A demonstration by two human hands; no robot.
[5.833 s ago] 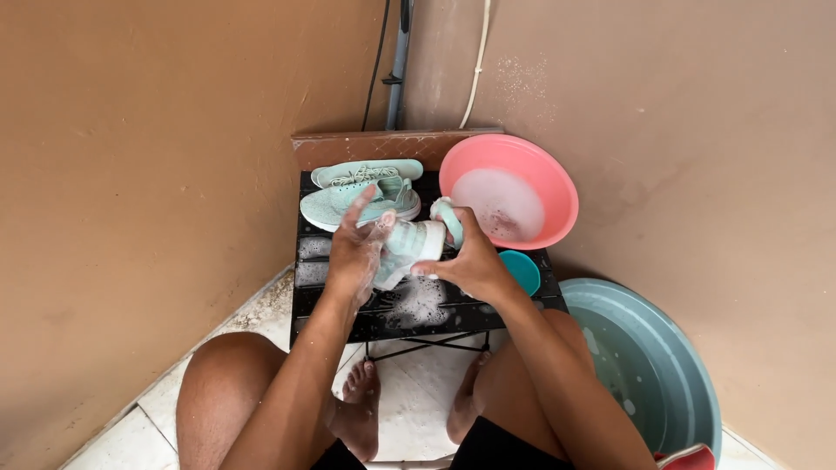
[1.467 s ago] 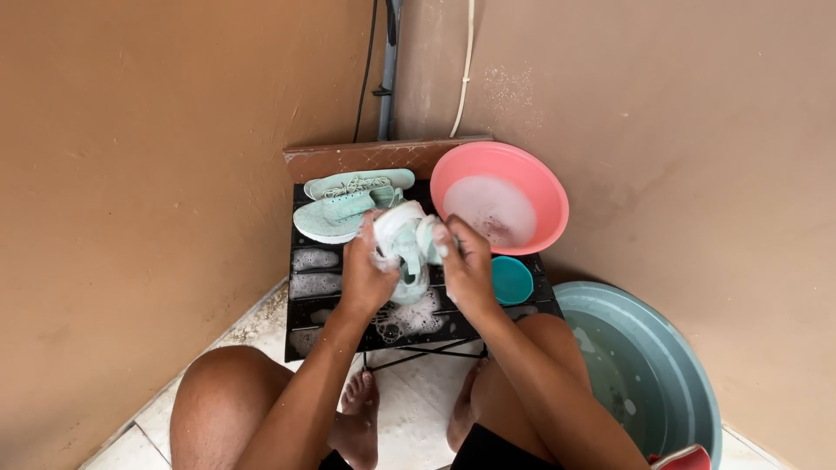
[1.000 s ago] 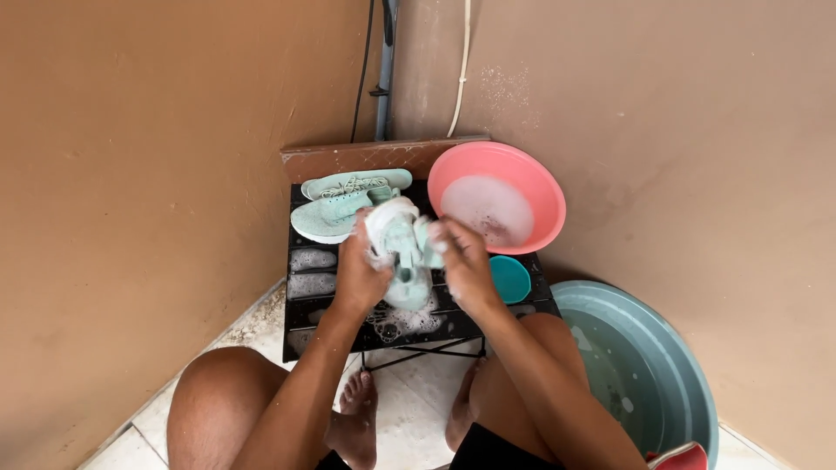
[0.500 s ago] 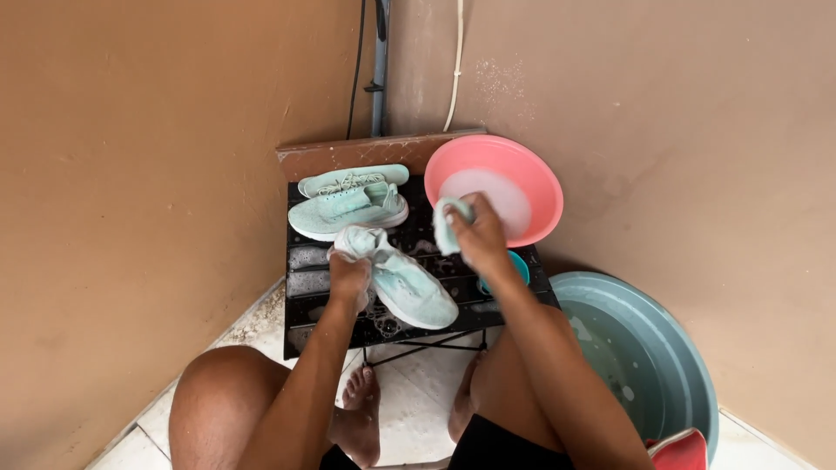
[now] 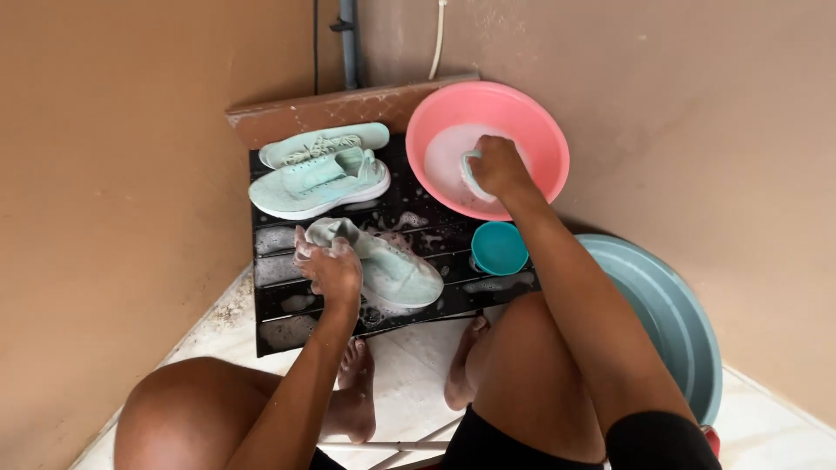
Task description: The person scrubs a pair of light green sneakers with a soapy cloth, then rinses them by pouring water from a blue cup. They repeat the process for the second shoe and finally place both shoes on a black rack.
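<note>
Left hand (image 5: 331,268), foamy, is clenched in a grip on the heel end of a mint-green shoe (image 5: 392,268). That shoe lies on its side on the black slatted counter (image 5: 287,300), toe pointing toward the person's right, suds around it.

Right hand (image 5: 496,167) is inside the pink basin (image 5: 549,144), fingers closed in a grip around a small pale-green item, partly hidden; cannot tell exactly what it is. Basin holds milky, soapy water and sits at the counter's far right corner, against the wall.

Second mint-green shoe (image 5: 322,180) rests at the far left of the counter, well apart from the held one. A matching insole (image 5: 326,145) lies just behind it.

Small teal cup (image 5: 499,247) stands between basin and counter edge. Large grey-blue tub (image 5: 670,322) sits on the floor to the right.
</note>
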